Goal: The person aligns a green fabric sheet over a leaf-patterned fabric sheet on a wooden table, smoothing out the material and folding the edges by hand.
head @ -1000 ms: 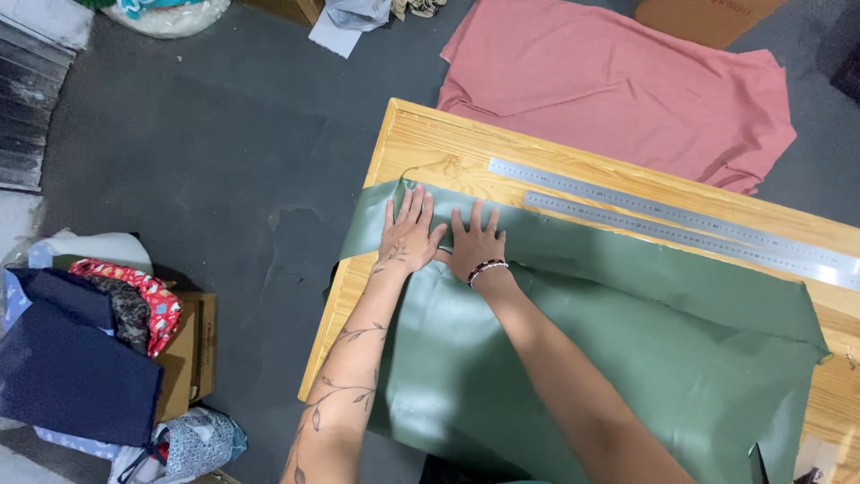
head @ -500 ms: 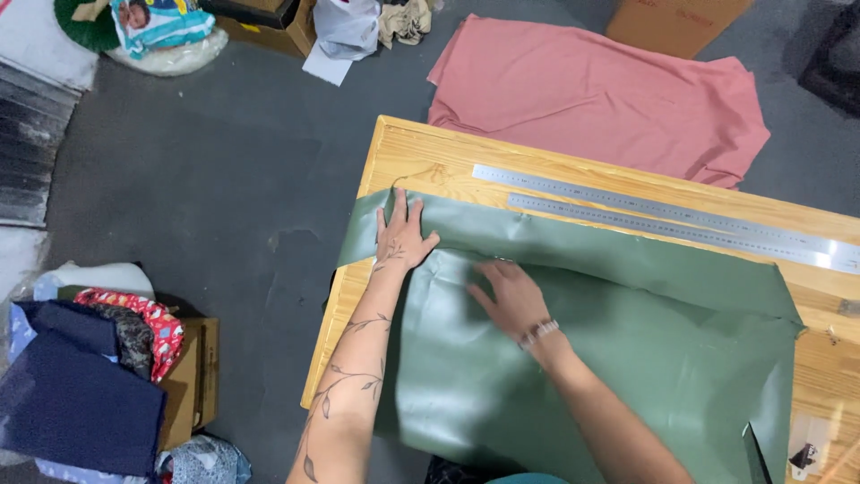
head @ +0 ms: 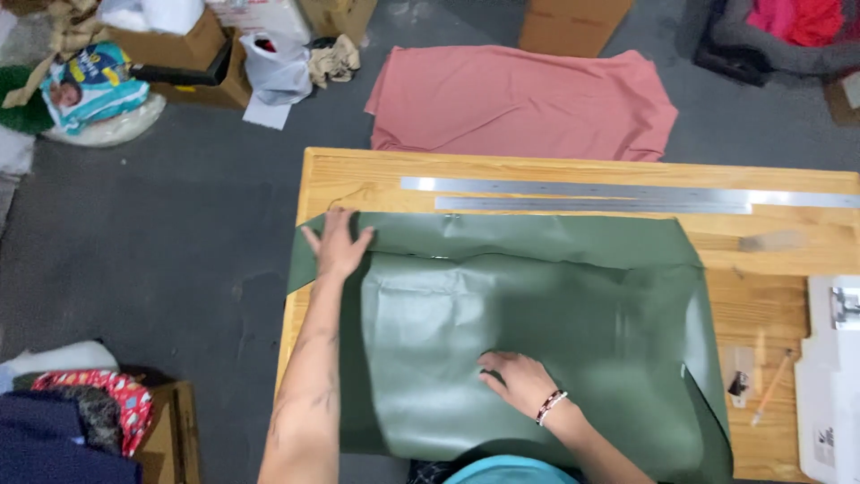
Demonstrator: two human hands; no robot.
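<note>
On the table point(head: 358, 175), the green sheet point(head: 537, 314) is pressed flat by the left hand point(head: 339, 244) and right hand point(head: 518, 381), both open, nothing grabbed. Wrinkles could be pushed in if it slides.

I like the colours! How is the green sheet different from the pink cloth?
The green sheet lies on the wooden table; the pink cloth lies on the floor. Both hands, left hand and right hand, press the green sheet; nobody touches the pink cloth. Both lie spread flat.
</note>
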